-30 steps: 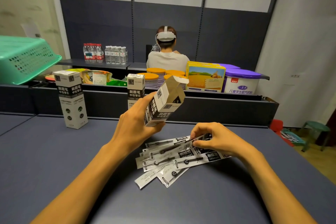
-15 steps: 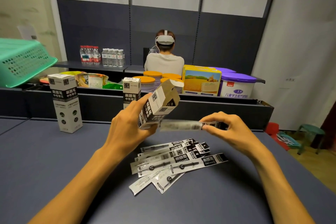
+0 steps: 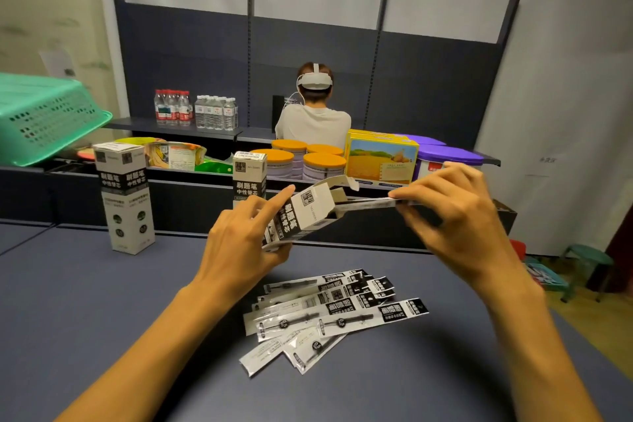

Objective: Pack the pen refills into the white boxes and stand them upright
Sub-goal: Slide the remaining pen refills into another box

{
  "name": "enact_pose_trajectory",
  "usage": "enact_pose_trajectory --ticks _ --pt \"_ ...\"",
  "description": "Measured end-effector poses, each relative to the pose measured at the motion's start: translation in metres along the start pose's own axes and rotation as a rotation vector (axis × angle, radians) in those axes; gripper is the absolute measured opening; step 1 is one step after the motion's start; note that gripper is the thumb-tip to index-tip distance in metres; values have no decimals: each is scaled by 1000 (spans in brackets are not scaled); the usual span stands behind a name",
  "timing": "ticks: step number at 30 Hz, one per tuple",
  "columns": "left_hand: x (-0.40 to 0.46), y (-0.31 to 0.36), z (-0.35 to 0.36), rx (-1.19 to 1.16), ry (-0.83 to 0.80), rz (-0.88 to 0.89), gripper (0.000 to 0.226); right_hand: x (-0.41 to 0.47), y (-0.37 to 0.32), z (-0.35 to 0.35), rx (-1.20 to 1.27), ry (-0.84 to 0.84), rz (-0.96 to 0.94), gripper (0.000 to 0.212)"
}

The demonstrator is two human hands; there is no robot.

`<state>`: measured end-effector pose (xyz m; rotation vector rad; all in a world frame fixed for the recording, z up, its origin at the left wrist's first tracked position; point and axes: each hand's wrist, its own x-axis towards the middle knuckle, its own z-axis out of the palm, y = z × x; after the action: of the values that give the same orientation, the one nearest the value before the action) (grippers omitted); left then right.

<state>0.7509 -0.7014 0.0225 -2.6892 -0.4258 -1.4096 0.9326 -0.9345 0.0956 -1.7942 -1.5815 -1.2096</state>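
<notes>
Above the grey surface (image 3: 85,301), the left hand (image 3: 239,247) grips a tilted white box (image 3: 301,212), flap open. Right hand (image 3: 455,216) pinches a packaged refill (image 3: 366,205) entering its mouth. More refills (image 3: 329,312) lie scattered below; two boxes (image 3: 125,202) stand upright behind.

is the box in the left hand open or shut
Open: the held box lies tilted in the left hand, top flap lifted, a refill packet entering its mouth.

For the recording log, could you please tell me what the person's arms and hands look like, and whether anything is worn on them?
Both arms are bare from the lower edge of the picture up to the fingers: no sleeves show. The left hand and the right hand carry no gloves, and no rings, watch or wristbands are visible on them. The fingernails are short and look unpainted. No markings, cables or straps appear on either forearm.
</notes>
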Motion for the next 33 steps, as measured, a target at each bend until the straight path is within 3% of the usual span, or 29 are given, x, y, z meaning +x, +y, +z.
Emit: enact_pose_trajectory --ticks 6,10,12,14,20,23,28,33 --pt "-1 2 2 11 -11 33 92 4 -27 30 -34 -79 -123 24" --pt "-1 1 3 20 -19 27 92 -1 -26 35 101 -26 -11 36" --pt "-1 0 2 22 -19 27 92 -3 -24 33 180 36 46 28" --pt "-1 1 3 23 -28 34 93 -2 -27 36 208 41 30 19" --pt "-1 2 5 11 -33 50 93 -1 -39 46 268 -15 6 30" --pt "-1 2 4 13 -26 47 93 -1 -36 45 294 44 33 24" --pt "-2 2 7 7 -58 61 94 -3 -42 55 256 -42 -54 25" --pt "-2 1 4 -4 -23 21 90 -11 -35 47 499 37 190 17"
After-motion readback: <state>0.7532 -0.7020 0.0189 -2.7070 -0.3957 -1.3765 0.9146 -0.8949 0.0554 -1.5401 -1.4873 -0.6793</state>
